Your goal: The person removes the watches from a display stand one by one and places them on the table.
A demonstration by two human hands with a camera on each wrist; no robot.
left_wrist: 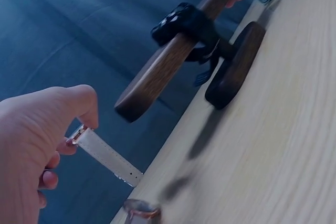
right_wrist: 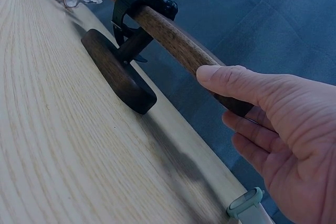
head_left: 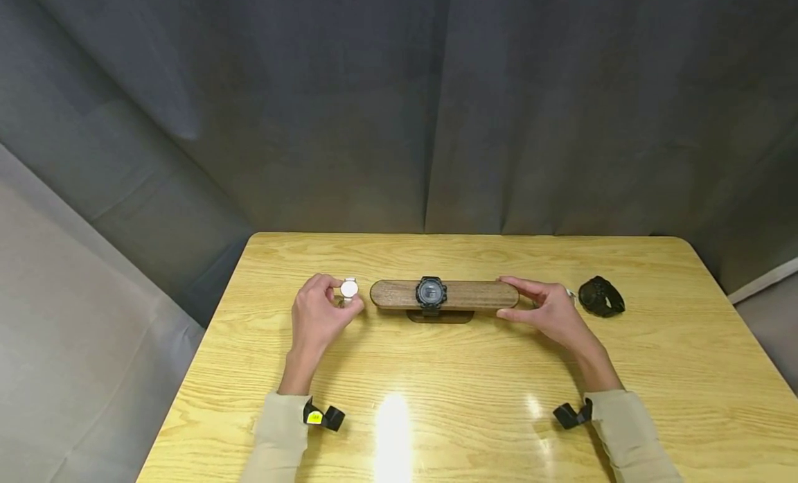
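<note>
A slim watch [head_left: 349, 289] with a round pale face and a white strap is pinched between the thumb and fingers of my left hand [head_left: 316, 313]. Its strap [left_wrist: 110, 156] hangs down above the tabletop in the left wrist view. Just right of it stands a dark wooden watch stand [head_left: 395, 294], a rounded bar on a short post and base [right_wrist: 118, 72]. A chunky black digital watch [head_left: 431, 292] is strapped around the bar's middle. My right hand [head_left: 551, 315] grips the bar's right end, thumb on the near side and fingers behind.
On the wooden table [head_left: 474, 379], another black watch [head_left: 600, 297] lies right of my right hand. A mint-green watch [right_wrist: 245, 203] lies close under that hand. A copper-coloured watch [left_wrist: 142, 212] rests below my left hand. A dark curtain [head_left: 349, 123] hangs behind the table.
</note>
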